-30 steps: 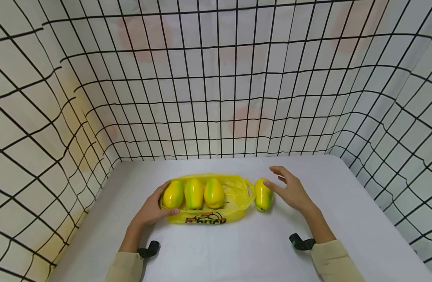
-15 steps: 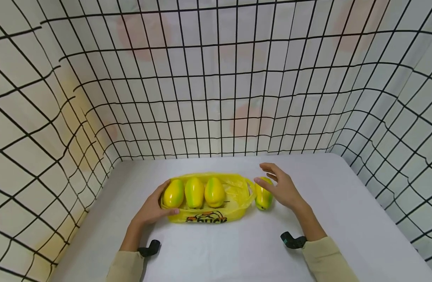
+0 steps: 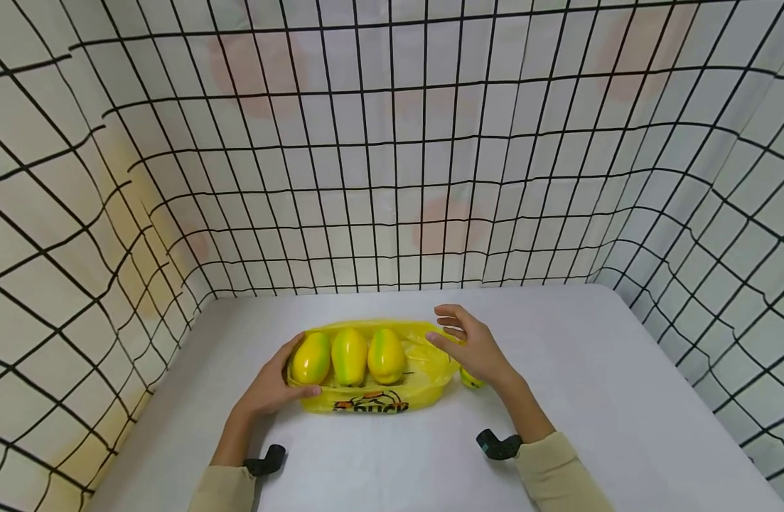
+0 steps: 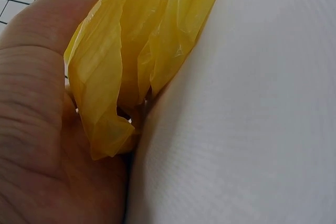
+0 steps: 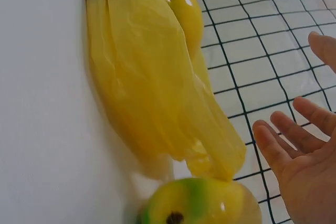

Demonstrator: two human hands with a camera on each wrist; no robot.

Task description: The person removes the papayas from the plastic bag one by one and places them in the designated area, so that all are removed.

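My left hand (image 3: 273,380) holds the left end of a yellow plastic bag (image 3: 423,387), thumb along the front edge and fingers at the back. Three glossy yellow fruits with green streaks, papaya-like in shape, lie in a row on the bag: one fruit (image 3: 311,359) by my left hand, a middle fruit (image 3: 350,357) and a right fruit (image 3: 387,356). Another such fruit (image 3: 471,378) lies on the table past the bag's right end, mostly hidden under my right hand (image 3: 478,348). That hand hovers over the bag's handle end, fingers spread and holding nothing.
A white table (image 3: 379,462) carries the bag and fruits. Black wire grid (image 3: 398,178) over white cloth walls in the back and both sides. A black wrist camera (image 3: 266,461) sits on the left wrist and another black wrist camera (image 3: 497,445) on the right.
My right hand has moved left, from beside the loose fruit to over it and the bag's right end. The left hand keeps its place on the bag.
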